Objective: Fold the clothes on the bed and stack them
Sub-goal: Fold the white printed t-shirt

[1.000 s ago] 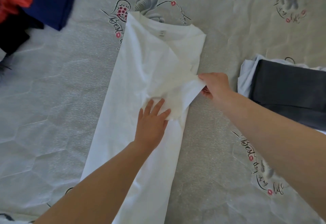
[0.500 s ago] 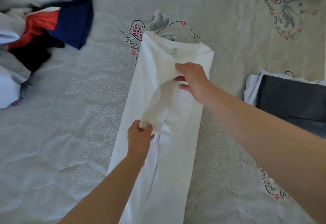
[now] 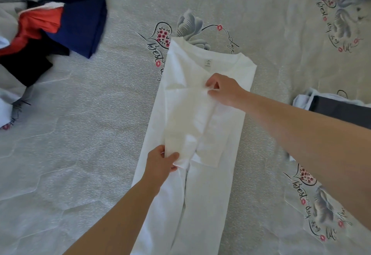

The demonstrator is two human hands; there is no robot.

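White shirt [image 3: 202,184] lies lengthwise on bed [image 3: 80,154], sleeve folded inward; left hand [image 3: 160,163] pinches sleeve's lower corner, right hand [image 3: 223,91] pinches its upper edge.

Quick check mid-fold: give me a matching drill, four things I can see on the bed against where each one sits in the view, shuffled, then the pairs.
Things:
1. white shirt
2. navy garment
3. dark grey folded garment
4. left hand

Places:
A. right edge
B. upper left, in the unfolded pile
C. centre, lengthwise
D. pinching the folded sleeve's lower corner

Pairs: 1-C, 2-B, 3-A, 4-D
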